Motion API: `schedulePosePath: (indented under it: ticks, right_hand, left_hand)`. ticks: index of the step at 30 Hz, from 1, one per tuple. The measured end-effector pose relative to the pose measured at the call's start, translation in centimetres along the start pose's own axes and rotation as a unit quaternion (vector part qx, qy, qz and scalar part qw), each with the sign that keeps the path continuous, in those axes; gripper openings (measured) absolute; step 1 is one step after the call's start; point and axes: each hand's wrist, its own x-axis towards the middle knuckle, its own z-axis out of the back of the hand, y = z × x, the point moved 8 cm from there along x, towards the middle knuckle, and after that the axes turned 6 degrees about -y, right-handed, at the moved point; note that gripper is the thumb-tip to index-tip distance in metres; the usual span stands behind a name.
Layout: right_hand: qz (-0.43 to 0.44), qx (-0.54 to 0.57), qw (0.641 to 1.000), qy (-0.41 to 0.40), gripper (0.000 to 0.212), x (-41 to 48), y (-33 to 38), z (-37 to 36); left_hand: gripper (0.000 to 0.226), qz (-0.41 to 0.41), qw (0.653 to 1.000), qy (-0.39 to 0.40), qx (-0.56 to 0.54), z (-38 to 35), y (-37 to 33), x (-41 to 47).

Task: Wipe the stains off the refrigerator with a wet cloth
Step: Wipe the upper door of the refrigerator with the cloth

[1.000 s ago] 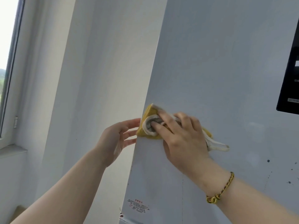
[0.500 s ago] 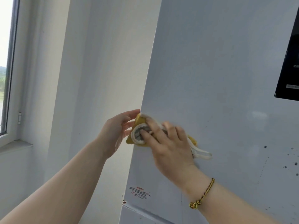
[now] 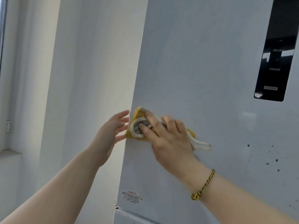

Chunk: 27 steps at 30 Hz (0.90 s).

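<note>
The white refrigerator (image 3: 202,70) fills the right half of the view, its door facing me. A folded yellow cloth (image 3: 137,125) with white edging lies flat on the door at its left edge. My right hand (image 3: 168,136) presses the cloth against the door with spread, straight fingers. My left hand (image 3: 111,131) is beside the door's left edge, fingers spread, the fingertips at the edge and next to the cloth. Dark stain specks (image 3: 273,159) dot the door to the right of the cloth.
A black control panel (image 3: 275,50) is set in the door at upper right. A small warning sticker (image 3: 131,197) sits near the door's lower left corner. A white wall (image 3: 89,78) stands left of the refrigerator, with a window frame (image 3: 3,75) at far left.
The right hand and the cloth have stayed at the door's left edge with small shifts. The left hand's fingers have spread and drawn slightly back from the cloth. The view has shifted.
</note>
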Motion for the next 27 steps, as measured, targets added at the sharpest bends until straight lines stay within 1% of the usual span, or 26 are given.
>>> schedulePosePath:
  ticks: [1, 2, 5, 6, 7, 8, 9, 10, 12, 13, 15, 17, 19, 20, 21, 22, 23, 24, 25, 27]
  right_hand:
    - [0.000, -0.002, 1.000, 0.002, 0.042, -0.5, 0.3, 0.0]
    - [0.019, 0.003, 1.000, 0.005, 0.042, -1.4, 1.1, -0.1]
    - [0.139, 0.020, 0.990, 0.016, 0.055, -3.6, 3.1, -0.1]
    - [0.161, 0.029, 0.986, 0.014, 0.057, -3.5, 2.5, 0.3]
    - [0.165, 0.034, 0.986, 0.005, 0.054, -2.7, 1.4, 0.7]
    - [0.151, 0.027, 0.988, -0.008, 0.047, -1.5, -0.3, 1.3]
    - [0.119, 0.007, 0.993, -0.022, 0.039, 0.0, -2.4, 1.9]
    - [0.075, -0.020, 0.997, -0.031, 0.035, 1.3, -4.9, 2.6]
    - [-0.017, -0.058, 0.997, -0.047, 0.038, 2.9, -9.0, 4.2]
    - [-0.049, -0.068, 0.995, -0.053, 0.040, 2.8, -10.0, 4.8]
    - [-0.066, -0.073, 0.993, -0.060, 0.039, 1.4, -9.4, 5.1]
    - [-0.030, -0.050, 0.997, -0.052, 0.037, -1.1, -6.9, 4.5]
    - [0.061, -0.031, 0.997, -0.025, 0.034, -3.9, -3.8, 3.7]
    - [0.113, -0.025, 0.993, -0.010, 0.032, -4.9, -2.8, 3.5]
    - [0.156, -0.020, 0.988, -0.001, 0.030, -5.5, -2.6, 3.6]
    - [0.180, -0.018, 0.983, 0.004, 0.029, -5.3, -3.1, 3.9]
    - [0.186, -0.025, 0.982, 0.001, 0.028, -4.6, -4.3, 4.3]
    - [0.169, -0.037, 0.985, -0.008, 0.029, -3.4, -6.1, 4.9]
    - [0.128, -0.055, 0.990, -0.021, 0.031, -2.0, -8.5, 5.7]
    - [-0.010, -0.090, 0.994, -0.055, 0.038, 0.1, -13.7, 7.5]
  left_hand:
    - [0.042, -0.004, 1.000, 0.003, 0.008, -0.2, 0.0, -0.1]
    - [0.044, -0.009, 1.000, 0.004, 0.015, -0.3, 0.0, -0.2]
    - [0.040, -0.021, 1.000, 0.004, 0.021, -0.6, -0.2, -0.4]
    - [0.038, -0.021, 1.000, 0.005, 0.021, -0.7, -0.2, -0.4]
    - [0.040, -0.022, 1.000, 0.006, 0.021, -0.7, -0.3, -0.5]
    - [0.044, -0.022, 0.999, 0.007, 0.022, -0.7, -0.3, -0.4]
    - [0.048, -0.024, 0.999, 0.007, 0.024, -0.7, -0.3, -0.4]
    - [0.051, -0.025, 0.999, 0.004, 0.025, -0.7, -0.3, -0.4]
    - [0.056, -0.027, 0.999, -0.005, 0.026, -0.7, -0.2, -0.4]
    - [0.058, -0.025, 0.999, -0.010, 0.025, -0.7, 0.0, -0.4]
    - [0.060, -0.021, 0.999, -0.017, 0.024, -0.8, 0.1, -0.5]
    - [0.057, -0.020, 0.999, -0.025, 0.023, -0.9, 0.1, -0.7]
    - [0.044, -0.026, 0.999, -0.030, 0.026, -1.1, -0.1, -0.8]
    - [0.043, -0.025, 0.999, -0.030, 0.028, -1.2, -0.2, -0.9]
    - [0.044, -0.024, 0.999, -0.030, 0.027, -1.2, -0.2, -1.0]
    - [0.043, -0.026, 0.999, -0.028, 0.027, -1.2, -0.2, -1.1]
    - [0.045, -0.027, 0.999, -0.027, 0.027, -1.3, -0.2, -1.2]
    - [0.051, -0.024, 0.999, -0.025, 0.028, -1.3, -0.1, -1.3]
    - [0.056, -0.020, 0.999, -0.025, 0.023, -1.3, -0.1, -1.3]
    - [0.058, -0.017, 0.999, -0.030, 0.019, -1.1, 0.1, -1.4]
